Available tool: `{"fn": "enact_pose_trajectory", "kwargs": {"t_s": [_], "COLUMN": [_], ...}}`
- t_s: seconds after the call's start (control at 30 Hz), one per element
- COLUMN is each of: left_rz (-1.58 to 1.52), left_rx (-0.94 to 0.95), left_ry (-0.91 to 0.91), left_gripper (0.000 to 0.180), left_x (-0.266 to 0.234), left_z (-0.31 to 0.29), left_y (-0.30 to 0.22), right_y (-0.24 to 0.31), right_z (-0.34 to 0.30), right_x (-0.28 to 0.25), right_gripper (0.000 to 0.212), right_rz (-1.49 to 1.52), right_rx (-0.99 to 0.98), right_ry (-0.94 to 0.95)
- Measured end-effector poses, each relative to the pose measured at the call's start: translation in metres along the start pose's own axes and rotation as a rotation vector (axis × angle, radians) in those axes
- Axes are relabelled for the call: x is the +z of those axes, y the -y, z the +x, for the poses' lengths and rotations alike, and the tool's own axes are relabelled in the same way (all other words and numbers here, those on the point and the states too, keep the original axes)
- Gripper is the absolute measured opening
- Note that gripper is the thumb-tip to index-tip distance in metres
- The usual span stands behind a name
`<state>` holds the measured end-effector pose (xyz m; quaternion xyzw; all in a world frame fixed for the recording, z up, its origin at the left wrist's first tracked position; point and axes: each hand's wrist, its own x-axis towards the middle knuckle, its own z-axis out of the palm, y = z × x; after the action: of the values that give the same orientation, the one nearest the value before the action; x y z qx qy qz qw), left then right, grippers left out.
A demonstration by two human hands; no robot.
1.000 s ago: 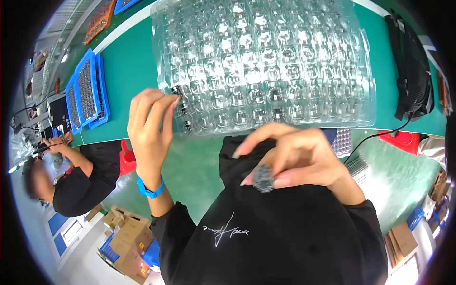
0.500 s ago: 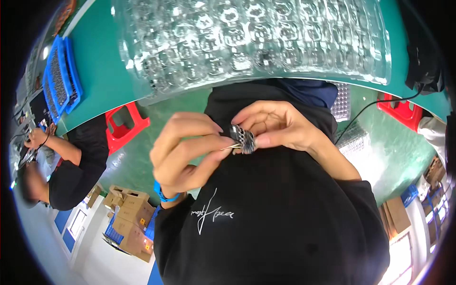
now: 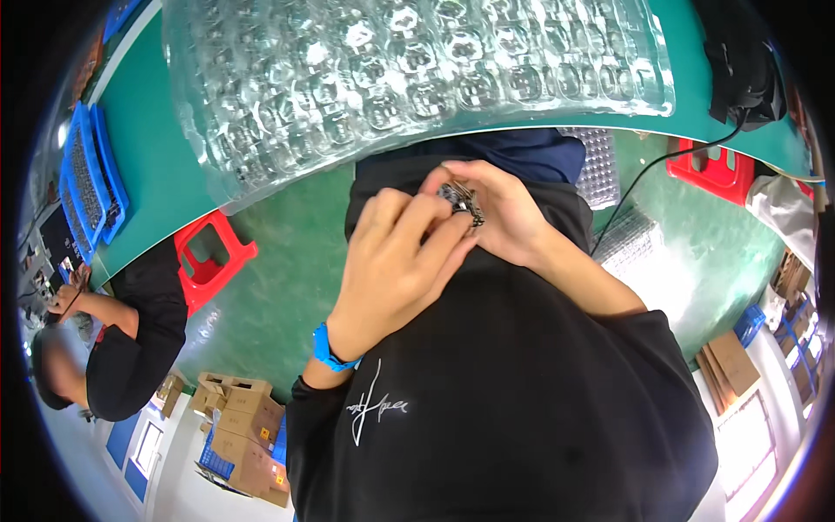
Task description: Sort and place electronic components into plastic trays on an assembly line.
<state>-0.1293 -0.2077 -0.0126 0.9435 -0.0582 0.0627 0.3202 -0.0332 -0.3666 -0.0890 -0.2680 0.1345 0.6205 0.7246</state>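
A small black-and-silver part [image 3: 465,205], rather like a ridged metal piece, is held between both hands over my lap. What kind of thing it is cannot be made out. My left hand [image 3: 402,252], with a blue band [image 3: 327,348] on its wrist, has its fingertips closed on the part's left and near side. Behind it, my right hand [image 3: 513,217] grips the part with curled fingers and thumb. The fingers hide much of it. Just beyond the hands, a clear plastic tray [image 3: 383,96] with rows of round pockets lies on the green table [image 3: 155,148].
Blue trays [image 3: 91,178] of small parts stand at the table's left. Red stools [image 3: 213,252] flank me, and a black cable [image 3: 644,170] hangs from a black bag [image 3: 744,74] at right. A person [image 3: 130,348] works at far left. Cardboard boxes [image 3: 243,426] stand behind.
Both hands have drawn closer together and moved farther from my chest with the part. My left fingers now cover its near side, and the thin wires seen before are hidden. The view has shifted slightly.
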Motion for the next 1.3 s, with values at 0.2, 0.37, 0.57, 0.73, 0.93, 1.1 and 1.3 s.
{"fn": "enact_pose_trajectory", "kwargs": {"t_s": [0.2,0.37,0.57,0.73,0.93,1.1,1.3], "left_rz": [-0.120,0.266,0.280,0.195,0.263,0.323,0.070], "left_rx": [0.082,-0.332,-0.362,-0.347,-0.322,-0.127,0.075], "left_ry": [-0.153,-0.491,-0.257,-0.197,-0.312,-0.430,-0.070], "left_gripper": [0.036,0.028,0.023,0.018,0.013,0.022,0.034], "left_x": [-0.046,-0.106,-0.118,-0.123,-0.121,-0.121,-0.063], "left_z": [-0.002,-0.013,0.003,0.007,0.010,-0.004,-0.012], "left_y": [0.011,0.049,0.067,0.073,0.076,0.036,0.013], "right_y": [0.002,-0.003,0.002,0.002,-0.008,-0.009,-0.011], "right_z": [0.002,0.011,0.032,0.036,0.042,0.042,0.028], "right_x": [0.005,0.017,0.049,0.063,0.058,0.060,0.064], "right_gripper": [0.043,0.048,0.055,0.052,0.049,0.050,0.043], "right_rz": [0.081,0.143,0.013,0.026,0.027,0.080,0.105], "right_rx": [-0.028,0.056,0.127,0.157,0.141,0.135,0.208], "right_ry": [0.038,0.233,0.365,0.346,0.253,0.264,0.129]}}
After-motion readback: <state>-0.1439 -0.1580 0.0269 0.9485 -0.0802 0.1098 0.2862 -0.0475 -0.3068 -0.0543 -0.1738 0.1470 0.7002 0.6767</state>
